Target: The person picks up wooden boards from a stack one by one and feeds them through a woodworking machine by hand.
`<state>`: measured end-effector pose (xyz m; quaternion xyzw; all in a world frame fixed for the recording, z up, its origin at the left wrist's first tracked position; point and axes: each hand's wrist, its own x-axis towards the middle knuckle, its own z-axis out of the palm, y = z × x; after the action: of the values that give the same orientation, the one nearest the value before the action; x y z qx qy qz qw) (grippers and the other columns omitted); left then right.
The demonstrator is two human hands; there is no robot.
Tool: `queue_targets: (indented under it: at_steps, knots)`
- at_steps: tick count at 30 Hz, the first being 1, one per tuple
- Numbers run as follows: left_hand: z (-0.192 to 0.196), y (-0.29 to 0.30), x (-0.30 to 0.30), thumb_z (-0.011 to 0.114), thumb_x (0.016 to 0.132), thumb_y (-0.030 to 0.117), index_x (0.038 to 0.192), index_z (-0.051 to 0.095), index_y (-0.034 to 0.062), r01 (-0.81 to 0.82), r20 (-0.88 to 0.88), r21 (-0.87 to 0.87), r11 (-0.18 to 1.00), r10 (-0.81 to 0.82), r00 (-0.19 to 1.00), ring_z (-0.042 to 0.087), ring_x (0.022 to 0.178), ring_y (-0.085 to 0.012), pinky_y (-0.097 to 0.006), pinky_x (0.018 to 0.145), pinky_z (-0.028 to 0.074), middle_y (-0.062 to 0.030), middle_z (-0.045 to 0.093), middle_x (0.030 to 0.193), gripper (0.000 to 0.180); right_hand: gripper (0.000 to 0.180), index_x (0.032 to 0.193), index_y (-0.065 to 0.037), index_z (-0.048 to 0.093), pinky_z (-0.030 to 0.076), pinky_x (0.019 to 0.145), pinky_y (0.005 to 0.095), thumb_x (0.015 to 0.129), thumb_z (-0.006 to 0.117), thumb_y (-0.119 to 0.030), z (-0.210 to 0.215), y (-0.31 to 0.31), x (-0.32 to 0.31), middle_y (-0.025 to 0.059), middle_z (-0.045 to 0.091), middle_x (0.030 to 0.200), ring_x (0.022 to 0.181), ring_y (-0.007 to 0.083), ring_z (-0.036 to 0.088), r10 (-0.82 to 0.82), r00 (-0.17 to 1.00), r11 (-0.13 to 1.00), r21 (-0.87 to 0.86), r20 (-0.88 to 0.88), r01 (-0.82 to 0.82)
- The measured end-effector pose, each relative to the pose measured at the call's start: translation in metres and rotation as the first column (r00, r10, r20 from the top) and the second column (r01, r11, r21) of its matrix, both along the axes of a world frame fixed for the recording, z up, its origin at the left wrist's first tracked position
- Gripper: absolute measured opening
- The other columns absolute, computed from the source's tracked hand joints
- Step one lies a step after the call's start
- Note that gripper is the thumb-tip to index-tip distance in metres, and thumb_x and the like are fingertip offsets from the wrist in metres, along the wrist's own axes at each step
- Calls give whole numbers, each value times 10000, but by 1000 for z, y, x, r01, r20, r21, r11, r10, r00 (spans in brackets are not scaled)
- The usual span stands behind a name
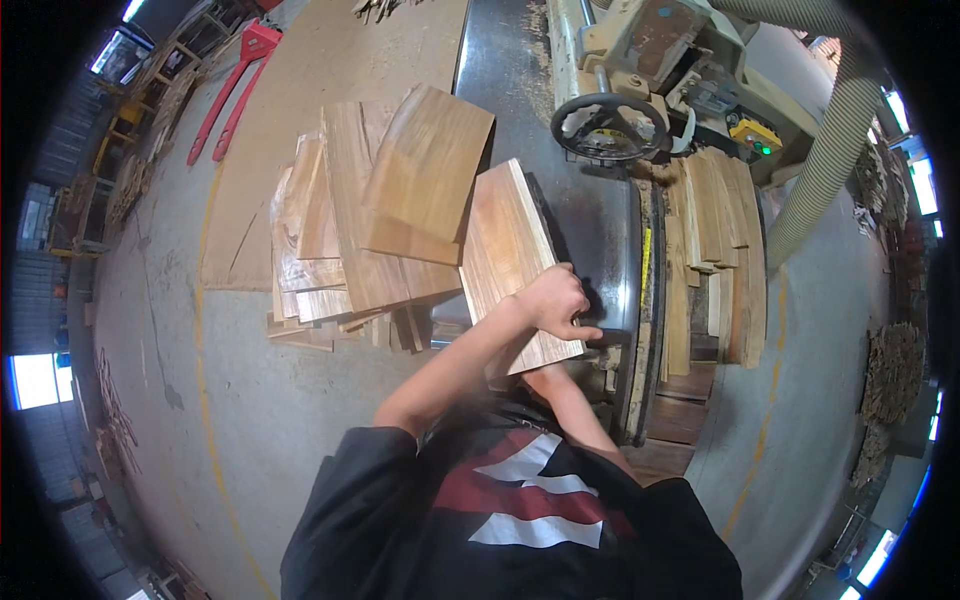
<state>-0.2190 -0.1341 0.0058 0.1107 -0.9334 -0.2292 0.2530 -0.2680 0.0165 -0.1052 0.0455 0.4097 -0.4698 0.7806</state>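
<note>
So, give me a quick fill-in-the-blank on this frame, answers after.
1. The person's visible hand, over the light-brown rectangular wooden board, is the ____ one.
2. The two-pronged metal pallet jack is coloured ____.
3. The yellow rectangular control box shows a ____ light.
4. The ribbed beige-grey hose is toward the picture's ____ side.

Missing words: left; red; green; right.

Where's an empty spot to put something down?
The metal table is mostly bare between the brown sheet and the machine, with sawdust near the machine. The brown sheet looks free between the red pallet jack and the stacked boards. It's crowded at those boards, at the held board and left hand, and on the board pile at right.
</note>
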Motion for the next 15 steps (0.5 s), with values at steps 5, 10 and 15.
queue_targets:
  at_steps: [5, 10, 15]
  knots:
    - [-25, 45, -27, 701, 786, 439, 470, 535, 78, 191, -74, 28, 981, -189, 979, 565, 568, -300, -407, 597, 391, -97, 559, 520, 508, 596, 1468, -172, 370, 353, 1078, 544, 1002, 337, -542, 63, 49, -83, 54, 416, 1491, 1360, 272, 417, -49, 939, 998, 52, 341, 33]
    - [-20, 83, -34, 644, 881, 265, 1033, 671, 56, -217, -203, 236, 947, 267, 942, 513, 1201, -365, -475, 978, 395, -164, 571, 1271, 260, 584, 1546, -214, 204, 422, 1031, 535, 1028, 467, -272, 73, 82, -101, 60, 399, 1493, 1340, 264, 444, -107, 962, 975, -217, -252, 52]
    - [-39, 104, -9, 702, 806, 189, 1144, 660, 79, -617, 47, 143, 773, 618, 785, 449, 1276, -429, -493, 1040, 379, -229, 490, 1359, 358, 590, 1555, -211, 210, 469, 999, 519, 1027, 440, -83, 51, 81, -103, 114, 424, 1468, 1274, 284, 510, -296, 921, 945, -216, -254, 244]
